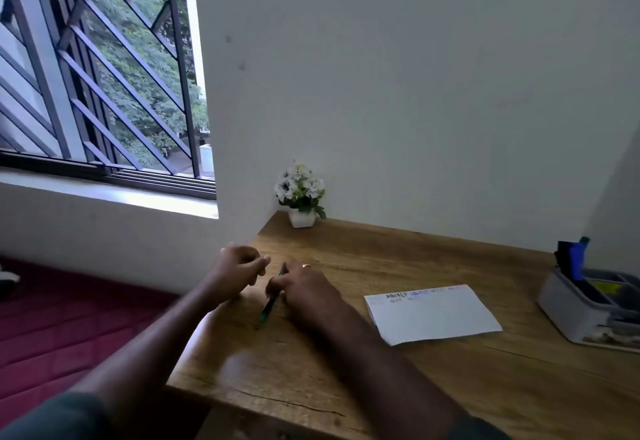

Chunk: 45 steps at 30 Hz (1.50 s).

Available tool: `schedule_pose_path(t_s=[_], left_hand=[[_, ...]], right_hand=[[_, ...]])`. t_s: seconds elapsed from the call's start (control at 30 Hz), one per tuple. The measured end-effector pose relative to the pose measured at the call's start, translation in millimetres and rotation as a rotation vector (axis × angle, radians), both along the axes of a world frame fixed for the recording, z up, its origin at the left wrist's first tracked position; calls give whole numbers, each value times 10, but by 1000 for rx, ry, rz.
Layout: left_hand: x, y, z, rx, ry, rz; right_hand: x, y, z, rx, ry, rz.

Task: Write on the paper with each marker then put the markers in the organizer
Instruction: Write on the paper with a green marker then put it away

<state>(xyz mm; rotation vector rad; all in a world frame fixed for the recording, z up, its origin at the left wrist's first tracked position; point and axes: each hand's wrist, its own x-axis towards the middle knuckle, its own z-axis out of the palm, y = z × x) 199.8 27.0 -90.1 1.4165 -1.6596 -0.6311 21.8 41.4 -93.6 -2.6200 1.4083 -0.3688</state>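
— What are your hands doing?
— My left hand (239, 271) is curled left of the paper (431, 313), gripping nothing I can make out. My right hand (304, 289) pinches a green marker (272, 301).
— And right of the paper?
— The organizer (585, 308), with markers (571, 259) standing in it.

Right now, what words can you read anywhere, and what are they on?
"ABCDEF": dark letters at the top of the paper, a likely reading.
Other coloured writing beside and below it: too blurred to read.
Yellow label inside the organizer: too small to read.
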Motion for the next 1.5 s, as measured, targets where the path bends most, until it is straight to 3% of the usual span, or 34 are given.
schedule_pose_path(t_s=[0.1, 0.2, 0.33, 0.53, 0.7, 0.9, 1.03, 1.13, 1.23, 1.3, 1.4, 1.5], left_hand=[[-23, 11, -1, 12, 14, -25], [-99, 13, 44, 7, 144, -93], [-350, 18, 141, 74, 389, -190], [-1006, 115, 244, 159, 170, -420], [-1531, 130, 192, 86, 58, -515], [-1984, 69, 200, -10, 149, -486], [-2209, -14, 261, -42, 242, -482], [-2333, -118, 233, -65, 242, -474], [-2391, -218, 180, -85, 145, -479], [-2386, -257, 154, -124, 28, -472], [-2363, -356, 82, -133, -63, -507], [-2349, -474, -15, -117, -188, -557]], right_hand=[[-73, 12, 47, -296, 92, 111], [-242, 57, 144, -380, -44, 94], [-533, 67, 280, -286, -462, -12], [-1011, 0, 307, -5, -985, -108], [-1355, 57, 252, 105, -1266, -169], [-1574, 21, 222, 228, -1699, -190], [-1720, -52, 243, 216, -1861, -192], [-1763, -71, 257, 169, -1853, -255], [-1843, -88, 280, -52, -1649, -481], [-2009, -102, 312, -207, -1700, -610], [-2278, -52, 356, -283, -1770, -609], [-2429, 31, 271, -312, -1421, -488]])
